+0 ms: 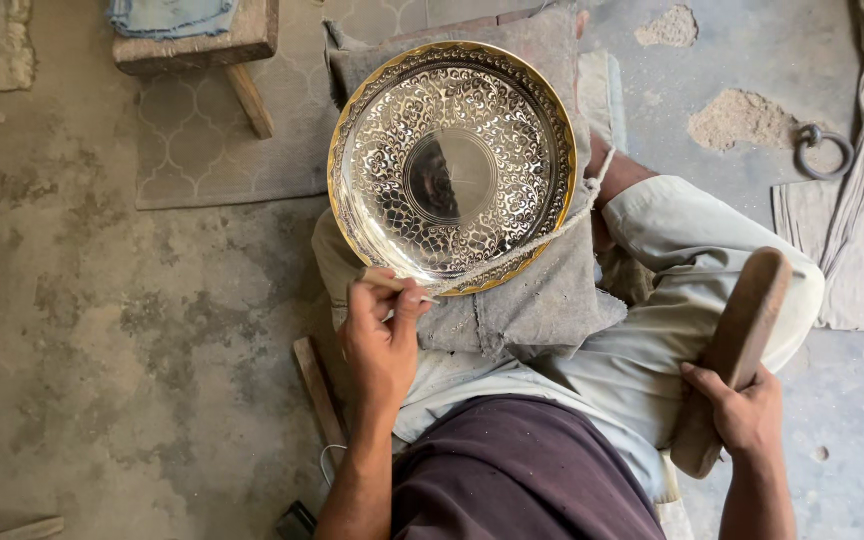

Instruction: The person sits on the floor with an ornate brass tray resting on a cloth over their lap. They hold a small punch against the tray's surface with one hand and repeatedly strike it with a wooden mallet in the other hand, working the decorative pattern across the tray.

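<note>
left hand (382,340) fingers pinched on thin chisel (399,285), tip at plate (452,165) rim, 6 o'clock | right hand (745,410) clamped on wooden mallet (737,345), long axis toward 1 o'clock, well apart at 4 o'clock

Bare floor (102,330) open at left, cord (552,228) crossing plate (452,165) rim (lower right), stool (202,45) blocking beyond.

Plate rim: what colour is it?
Gold, around the silver plate; head view shows it best.

packages: 0 | labels: 0 | signs: 0 | screens: 0 | none of these show in the view
</note>
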Tool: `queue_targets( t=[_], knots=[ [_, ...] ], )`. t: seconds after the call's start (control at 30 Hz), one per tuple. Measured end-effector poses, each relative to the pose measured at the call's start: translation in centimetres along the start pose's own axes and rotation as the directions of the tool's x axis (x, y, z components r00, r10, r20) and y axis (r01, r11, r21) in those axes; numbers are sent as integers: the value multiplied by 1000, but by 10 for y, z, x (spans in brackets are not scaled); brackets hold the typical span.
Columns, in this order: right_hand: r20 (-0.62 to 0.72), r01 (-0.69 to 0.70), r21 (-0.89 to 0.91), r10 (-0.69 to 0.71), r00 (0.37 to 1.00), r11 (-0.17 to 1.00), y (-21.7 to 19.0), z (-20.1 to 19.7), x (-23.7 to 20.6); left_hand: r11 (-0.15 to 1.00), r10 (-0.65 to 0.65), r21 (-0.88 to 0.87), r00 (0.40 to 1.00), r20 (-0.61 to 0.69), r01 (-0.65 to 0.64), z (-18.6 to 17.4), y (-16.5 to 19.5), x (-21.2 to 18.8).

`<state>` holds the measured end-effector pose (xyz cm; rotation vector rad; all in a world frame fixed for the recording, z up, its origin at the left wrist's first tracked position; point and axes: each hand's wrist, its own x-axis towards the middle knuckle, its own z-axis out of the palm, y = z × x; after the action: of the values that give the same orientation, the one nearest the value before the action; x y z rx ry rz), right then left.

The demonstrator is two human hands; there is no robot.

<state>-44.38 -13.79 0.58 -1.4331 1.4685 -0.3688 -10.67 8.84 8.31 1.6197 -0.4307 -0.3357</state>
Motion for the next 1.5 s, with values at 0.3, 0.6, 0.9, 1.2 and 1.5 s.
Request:
queue_targets(
  t=[0.3,0.6,0.9,1.2,1.5],
  knots=[
    [6,-78,-20,78,997,997,3,-2,4,998,-18,-62,998,54,22,47,-15,43],
    [103,-56,-170,74,992,984,-73,-21,44,991,82,98,993,88,-90,85,-46,77],
    [316,642,-315,-561,765,699,-230,26,72,979,137,134,983,119,-152,87,-60,85],
    [589,915,-393,-738,330,96,-328,95,61,945,74,309,990,117,-107,88,-67,82],
    [737,857,-473,-625,257,-206,-343,116,59,952,101,278,988,113,-129,88,-70,80]
  ],
)
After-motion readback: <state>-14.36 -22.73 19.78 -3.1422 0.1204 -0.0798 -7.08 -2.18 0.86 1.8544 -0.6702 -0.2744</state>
